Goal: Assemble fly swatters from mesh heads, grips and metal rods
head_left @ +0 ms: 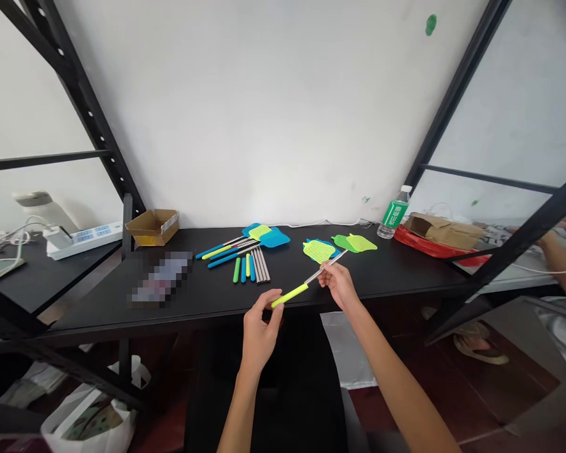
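Note:
Both hands hold a telescopic fly swatter rod with a yellow-green handle [290, 295] above the table's front edge. My left hand [263, 324] pinches the handle's lower end. Farther up, the fingers of my right hand [338, 284] close on the metal rod [315, 275]. The rod's far tip reaches toward a yellow-green leaf-shaped swatter head [362, 243]; I cannot tell whether they are joined. A green head [342, 243] lies beside it, and another yellow-green head [319, 251] overlaps a blue one. Several loose handles [244, 269] and metal rods [261, 264] lie left of my hands.
Several swatters with blue and yellow-green heads [274, 237] lie at the back of the black table [193, 296]. An open cardboard box [153, 228] and a blurred item [163, 278] are left. Right stand a water bottle [394, 212] and shelf frame [448, 107]; another person's arm [561, 261] is beyond.

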Motion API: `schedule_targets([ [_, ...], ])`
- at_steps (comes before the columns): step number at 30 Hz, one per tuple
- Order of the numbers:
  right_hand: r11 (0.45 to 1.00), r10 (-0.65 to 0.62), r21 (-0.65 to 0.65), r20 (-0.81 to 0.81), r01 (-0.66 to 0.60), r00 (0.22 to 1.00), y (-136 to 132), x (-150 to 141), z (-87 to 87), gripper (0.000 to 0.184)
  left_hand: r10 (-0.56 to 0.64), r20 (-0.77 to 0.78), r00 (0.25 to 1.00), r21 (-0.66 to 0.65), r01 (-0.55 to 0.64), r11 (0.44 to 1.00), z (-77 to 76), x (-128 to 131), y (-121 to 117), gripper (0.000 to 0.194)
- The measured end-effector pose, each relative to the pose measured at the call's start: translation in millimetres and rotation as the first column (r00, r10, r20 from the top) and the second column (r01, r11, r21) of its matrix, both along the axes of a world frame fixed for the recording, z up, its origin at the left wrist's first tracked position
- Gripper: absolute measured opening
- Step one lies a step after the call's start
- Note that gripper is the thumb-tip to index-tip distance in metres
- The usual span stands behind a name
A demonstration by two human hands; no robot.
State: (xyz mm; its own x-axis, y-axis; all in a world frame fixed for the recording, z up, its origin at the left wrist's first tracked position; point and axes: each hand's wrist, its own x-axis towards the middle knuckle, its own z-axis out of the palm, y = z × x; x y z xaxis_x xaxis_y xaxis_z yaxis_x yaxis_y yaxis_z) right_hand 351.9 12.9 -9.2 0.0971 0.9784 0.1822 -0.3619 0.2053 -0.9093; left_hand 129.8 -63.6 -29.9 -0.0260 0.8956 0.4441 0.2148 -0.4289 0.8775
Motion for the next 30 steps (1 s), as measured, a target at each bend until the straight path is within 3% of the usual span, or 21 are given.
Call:
schedule_targets([
  [14, 0.999, 0.029, 0.035, -0.009, -0.028, 1.0, 2.4, 3.7, -5.0, 0.026, 0.037, -0.009, 0.999, -0.02, -0.038, 0.999, -4.7, 1.4, -1.9, 0.025],
  [30, 0.999, 0.013, 0.033, 0.008, -0.013, 1.0, -1.4, 1.2, 0.2, 0.028, -0.017, -0.007, 1.0, 0.01, 0.017, 1.0, -1.5, -0.4, -4.3, 0.027],
])
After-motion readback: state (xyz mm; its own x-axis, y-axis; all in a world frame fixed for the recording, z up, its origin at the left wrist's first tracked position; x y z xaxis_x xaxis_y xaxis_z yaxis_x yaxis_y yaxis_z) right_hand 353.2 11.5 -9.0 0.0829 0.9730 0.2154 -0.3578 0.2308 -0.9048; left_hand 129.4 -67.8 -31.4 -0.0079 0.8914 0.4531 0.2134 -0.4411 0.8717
